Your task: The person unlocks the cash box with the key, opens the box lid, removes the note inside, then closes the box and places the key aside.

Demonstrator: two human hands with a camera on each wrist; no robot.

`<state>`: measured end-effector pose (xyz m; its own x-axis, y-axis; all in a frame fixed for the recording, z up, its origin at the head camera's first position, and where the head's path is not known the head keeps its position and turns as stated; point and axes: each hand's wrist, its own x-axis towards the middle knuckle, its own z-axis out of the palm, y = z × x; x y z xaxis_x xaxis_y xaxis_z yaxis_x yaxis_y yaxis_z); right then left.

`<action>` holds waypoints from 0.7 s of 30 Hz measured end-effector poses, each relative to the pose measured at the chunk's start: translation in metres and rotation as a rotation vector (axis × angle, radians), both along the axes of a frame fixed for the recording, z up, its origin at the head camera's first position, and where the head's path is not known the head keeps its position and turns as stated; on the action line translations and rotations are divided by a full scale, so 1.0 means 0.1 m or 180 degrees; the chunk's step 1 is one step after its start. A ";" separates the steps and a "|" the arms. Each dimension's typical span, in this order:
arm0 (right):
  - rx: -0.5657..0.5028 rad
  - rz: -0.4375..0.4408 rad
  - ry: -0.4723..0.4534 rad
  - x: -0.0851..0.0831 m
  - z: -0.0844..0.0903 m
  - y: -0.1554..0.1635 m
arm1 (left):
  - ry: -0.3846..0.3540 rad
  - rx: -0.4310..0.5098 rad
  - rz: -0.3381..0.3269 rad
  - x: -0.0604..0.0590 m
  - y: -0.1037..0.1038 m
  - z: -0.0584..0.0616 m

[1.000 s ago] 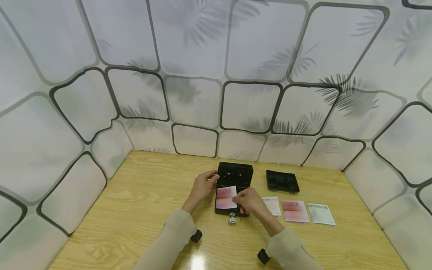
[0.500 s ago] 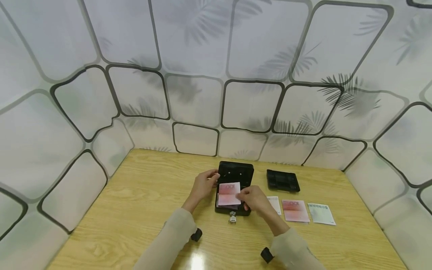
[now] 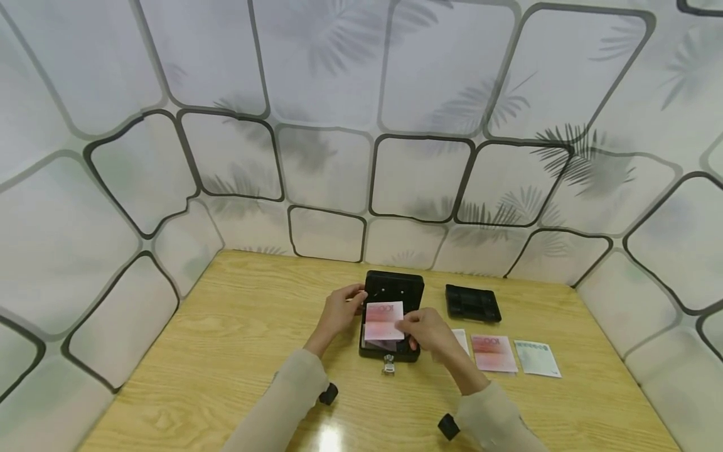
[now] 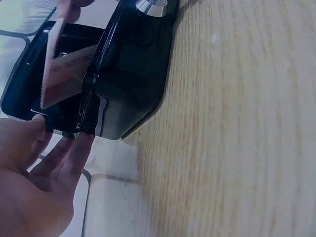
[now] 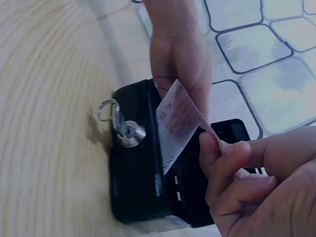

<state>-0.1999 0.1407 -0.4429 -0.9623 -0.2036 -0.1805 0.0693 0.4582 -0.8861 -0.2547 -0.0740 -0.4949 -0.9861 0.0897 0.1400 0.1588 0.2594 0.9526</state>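
A black cash box (image 3: 404,356) stands on the table with its lid (image 3: 395,280) raised. My left hand (image 3: 341,309) holds the lid's left edge near the hinge, thumb on the rim and fingers behind, as the left wrist view shows. Between thumb and fingers, my right hand (image 3: 427,329) pinches a creased pink 100 banknote (image 3: 384,321) by its right edge, tilted above the open box. Another note (image 3: 380,344) shows beneath it inside the box. A key on a ring (image 5: 118,123) sits in the front lock (image 5: 132,136).
To the box's right, a black compartment tray (image 3: 473,304) lies near the back wall. In front of it are a pale note (image 3: 461,340) partly behind my right hand, pink notes (image 3: 494,353) and a pale green note (image 3: 538,359). Patterned fabric walls (image 3: 327,169) enclose the table.
My right hand has lifted the pink banknote up and slightly right, uncovering a note in the box. It barely moves over the last half second. My left hand stays at the lid.
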 end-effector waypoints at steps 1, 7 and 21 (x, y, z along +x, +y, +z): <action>0.0023 0.0010 0.0015 0.01 0.02 0.01 | 0.0008 0.0002 -0.0001 0.00 0.00 0.00; 0.0069 0.0099 0.0090 0.02 0.12 0.09 | 0.0017 0.0034 -0.0013 0.00 0.00 0.00; -0.0044 -0.0054 0.0141 0.06 0.25 0.35 | 0.0042 0.0112 -0.0040 0.01 0.01 0.00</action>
